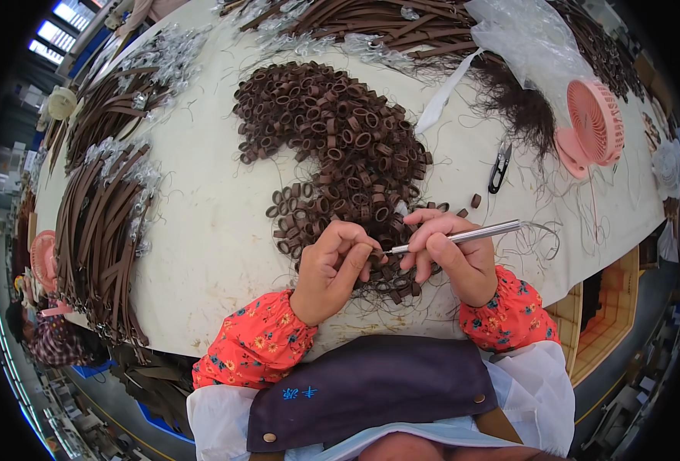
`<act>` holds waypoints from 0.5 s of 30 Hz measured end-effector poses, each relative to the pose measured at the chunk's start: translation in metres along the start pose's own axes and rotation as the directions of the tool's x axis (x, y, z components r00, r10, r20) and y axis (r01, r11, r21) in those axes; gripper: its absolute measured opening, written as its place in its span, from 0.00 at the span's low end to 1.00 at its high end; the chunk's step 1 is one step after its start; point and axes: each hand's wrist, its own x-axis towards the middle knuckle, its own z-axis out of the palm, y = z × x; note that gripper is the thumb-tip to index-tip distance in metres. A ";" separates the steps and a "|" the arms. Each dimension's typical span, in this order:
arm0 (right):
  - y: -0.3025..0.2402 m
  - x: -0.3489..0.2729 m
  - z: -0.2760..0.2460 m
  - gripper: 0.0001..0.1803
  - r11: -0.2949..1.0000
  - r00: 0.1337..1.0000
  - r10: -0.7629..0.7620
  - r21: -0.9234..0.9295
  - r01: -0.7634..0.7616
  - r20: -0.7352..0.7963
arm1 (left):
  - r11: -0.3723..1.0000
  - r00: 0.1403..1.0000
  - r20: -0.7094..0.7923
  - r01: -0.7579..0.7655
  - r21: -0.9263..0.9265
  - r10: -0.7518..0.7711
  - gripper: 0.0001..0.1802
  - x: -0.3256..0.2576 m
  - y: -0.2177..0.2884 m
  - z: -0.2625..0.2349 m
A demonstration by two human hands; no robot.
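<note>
My left hand (332,265) is closed in a pinch on a small brown strap loop, mostly hidden by the fingertips. Between the thumb and fingers of my right hand (456,257) lies a slim silver pen-shaped tool (478,233). Its thin tip points left and meets the loop at my left fingertips; whether it touches cannot be made out. A thin cord (551,234) curves from its back end. Just beyond both hands spreads a large heap of brown strap loops (340,154), some under my fingers.
Brown straps with clear plastic wrap lie in bundles at the left (102,230) and far side (386,23) of the pale table (201,253). Black thread snips (499,167) and a pink fan (592,123) stand right of the heap. Loose threads and a single loop (476,201) lie nearby.
</note>
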 end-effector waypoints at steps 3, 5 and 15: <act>0.001 -0.001 0.001 0.12 1.000 1.000 0.007 0.006 -0.007 0.007 | 1.000 1.000 0.002 0.011 -0.006 -0.010 0.04 0.000 0.000 0.000; 0.001 -0.001 0.002 0.12 1.000 1.000 0.009 0.008 -0.009 0.010 | 1.000 1.000 0.003 0.014 0.006 -0.014 0.04 0.000 0.002 0.000; 0.003 -0.001 0.002 0.12 1.000 1.000 0.011 -0.008 -0.011 0.011 | 1.000 1.000 0.000 0.015 0.001 -0.015 0.04 -0.001 0.002 0.000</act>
